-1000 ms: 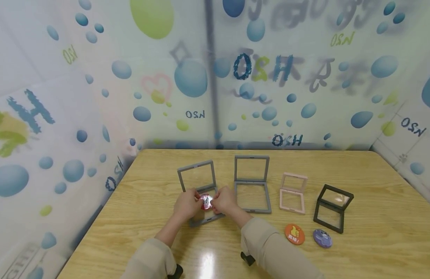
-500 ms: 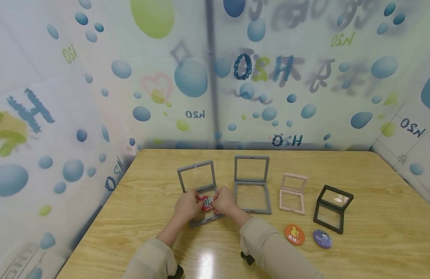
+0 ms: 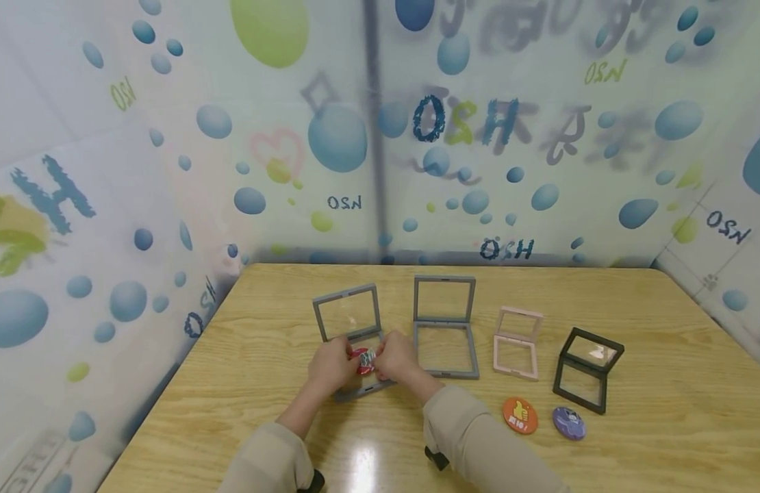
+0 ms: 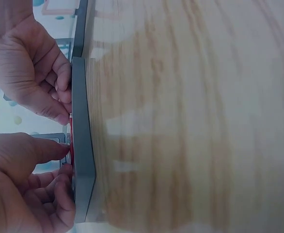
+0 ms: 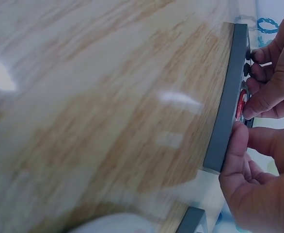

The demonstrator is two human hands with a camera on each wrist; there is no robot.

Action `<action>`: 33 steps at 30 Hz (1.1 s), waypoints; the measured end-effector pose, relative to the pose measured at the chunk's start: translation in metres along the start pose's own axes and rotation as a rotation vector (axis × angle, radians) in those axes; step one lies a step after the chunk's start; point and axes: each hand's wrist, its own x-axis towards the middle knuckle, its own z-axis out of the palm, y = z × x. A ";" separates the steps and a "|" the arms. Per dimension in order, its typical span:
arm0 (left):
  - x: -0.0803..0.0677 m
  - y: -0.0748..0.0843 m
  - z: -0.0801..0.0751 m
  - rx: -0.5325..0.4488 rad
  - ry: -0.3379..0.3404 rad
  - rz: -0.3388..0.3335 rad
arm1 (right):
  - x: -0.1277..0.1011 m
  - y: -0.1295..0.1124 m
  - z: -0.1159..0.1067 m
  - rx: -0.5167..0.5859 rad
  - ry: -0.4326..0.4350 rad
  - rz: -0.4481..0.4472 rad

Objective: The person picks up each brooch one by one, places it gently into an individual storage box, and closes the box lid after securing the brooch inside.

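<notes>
A red round button badge [image 3: 365,360] with green-and-white print lies over the lower panel of the left grey display frame [image 3: 366,392], whose lid stands raised. My left hand [image 3: 331,364] pinches the badge's left edge, its thumb on the red rim in the left wrist view. From the other side my right hand [image 3: 397,356] grips the right edge between curled fingers and thumb. Close to the table, the badge sits just above the frame's grey border [image 4: 84,141]. In the right wrist view, fingertips of both hands meet around the red badge [image 5: 241,104], partly hiding it.
Right of my hands stand another open grey frame [image 3: 472,352], a small pink frame [image 3: 517,374] and a black frame [image 3: 580,398]. An orange badge [image 3: 520,415] and a purple badge [image 3: 568,423] lie nearer me on the wooden table [image 3: 250,329]. A printed curtain hangs behind.
The badge's face has tipped and lost its bright glare, so its green-and-white print shows. Both hands keep hold of it and have barely shifted.
</notes>
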 end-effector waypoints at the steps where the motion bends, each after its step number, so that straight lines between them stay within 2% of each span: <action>1: 0.000 0.000 0.000 -0.002 0.000 -0.002 | 0.000 0.000 0.000 -0.008 0.003 -0.008; 10: -0.002 0.000 0.001 0.013 0.028 0.014 | -0.001 0.002 0.000 -0.121 0.035 -0.115; 20: -0.003 0.001 -0.001 0.023 0.022 0.010 | -0.001 0.002 0.002 -0.121 0.038 -0.133; 24: -0.003 -0.002 -0.002 -0.018 0.010 0.019 | -0.002 0.002 0.001 -0.110 0.036 -0.135; 29: -0.002 -0.005 -0.002 -0.092 0.030 0.060 | -0.002 0.003 0.000 -0.036 0.016 -0.109; 33: -0.003 -0.008 -0.004 -0.167 0.043 0.071 | -0.002 0.005 -0.002 -0.019 0.001 -0.116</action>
